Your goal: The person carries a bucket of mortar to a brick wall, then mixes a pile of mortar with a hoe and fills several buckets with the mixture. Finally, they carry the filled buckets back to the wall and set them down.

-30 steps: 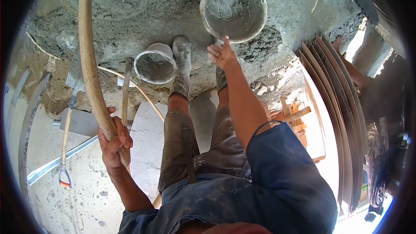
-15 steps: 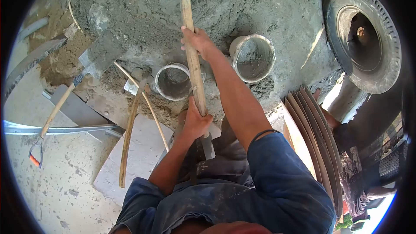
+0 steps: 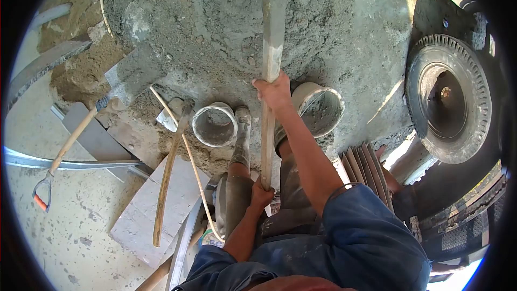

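A long wooden handle (image 3: 267, 129), coated with grey mix toward its upper part, runs upright through the middle of the view. My right hand (image 3: 276, 92) is wrapped round it at mid-length. Lower down, close to my body, my left hand (image 3: 262, 194) grips the same handle near its end. The handle's far end reaches over wet grey mortar (image 3: 210, 27) at the top, and its tool head cannot be made out. One bucket (image 3: 215, 124) with mortar stands left of the handle, and another bucket (image 3: 319, 109) stands to its right, beside my right forearm.
At the left lie a shovel (image 3: 72, 136) and a white board (image 3: 156, 215), with a second wooden handle (image 3: 168, 183) across the board. A tire (image 3: 449, 98) stands at the right, near stacked curved sheets (image 3: 366, 170). Another person's arm (image 3: 390, 178) shows beside the sheets.
Both hands have moved right and down in the view with the handle, the left hand closer to my body. The camera view has shifted, and my boot now shows between the buckets.
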`<state>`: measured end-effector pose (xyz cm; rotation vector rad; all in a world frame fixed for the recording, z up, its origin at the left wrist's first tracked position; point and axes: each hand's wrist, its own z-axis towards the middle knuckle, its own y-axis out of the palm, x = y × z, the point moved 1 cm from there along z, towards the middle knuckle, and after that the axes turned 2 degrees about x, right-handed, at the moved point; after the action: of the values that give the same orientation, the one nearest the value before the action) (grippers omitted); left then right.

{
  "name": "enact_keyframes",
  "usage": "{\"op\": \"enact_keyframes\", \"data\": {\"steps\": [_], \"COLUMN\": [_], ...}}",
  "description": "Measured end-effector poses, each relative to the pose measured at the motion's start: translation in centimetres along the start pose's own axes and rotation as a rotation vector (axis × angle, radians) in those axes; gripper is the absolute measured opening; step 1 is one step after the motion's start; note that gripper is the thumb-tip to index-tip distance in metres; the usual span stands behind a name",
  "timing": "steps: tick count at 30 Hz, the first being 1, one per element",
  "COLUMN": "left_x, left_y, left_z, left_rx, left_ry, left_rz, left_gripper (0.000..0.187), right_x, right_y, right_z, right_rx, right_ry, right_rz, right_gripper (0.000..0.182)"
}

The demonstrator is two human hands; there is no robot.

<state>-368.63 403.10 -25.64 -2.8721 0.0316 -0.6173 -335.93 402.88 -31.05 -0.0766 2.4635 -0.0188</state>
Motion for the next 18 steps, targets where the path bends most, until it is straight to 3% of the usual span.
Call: {"op": "enact_keyframes", "data": {"steps": [3,4,5,8,9,11,13,18], "left_x": [2.1,4.3,6.8,15.6,16.6,18.9,15.5,3.6], "left_y": [0.6,0.0,-0.7,-4.5,-6.1,-11.1,-14.0,-19.9], "left_z": [0.3,1.9,3.7,12.2,13.7,11.4,7.2,1.8], "left_rx": [-0.012,-0.01,-0.011,0.024,0.013,0.057,0.081,0.031], "left_ry": [0.073,0.124,0.175,0.269,0.275,0.263,0.127,0.038], "left_rz": [-0.116,0.053,0.222,0.202,0.186,0.286,0.427,0.495], "left_gripper": [0.049,0.044,0.039,0.034,0.035,0.035,0.034,0.031], "right_x": [-5.8,-8.2,-10.6,-16.4,-16.6,-13.4,-4.5,-0.2], "right_y": [-2.3,-2.9,-3.3,-3.5,-3.3,-1.8,1.6,5.5], "right_z": [-1.0,-0.2,1.6,10.4,13.6,18.4,16.4,0.6], "right_rx": [0.039,0.087,0.136,0.153,0.15,0.113,0.162,0.173], "right_ry": [-0.101,-0.138,-0.175,-0.27,-0.295,-0.152,0.133,0.114], "right_rz": [-0.003,-0.031,-0.06,0.001,0.032,0.091,0.173,0.319], "right_gripper": [0.018,0.016,0.014,0.012,0.012,0.013,0.013,0.014]}}
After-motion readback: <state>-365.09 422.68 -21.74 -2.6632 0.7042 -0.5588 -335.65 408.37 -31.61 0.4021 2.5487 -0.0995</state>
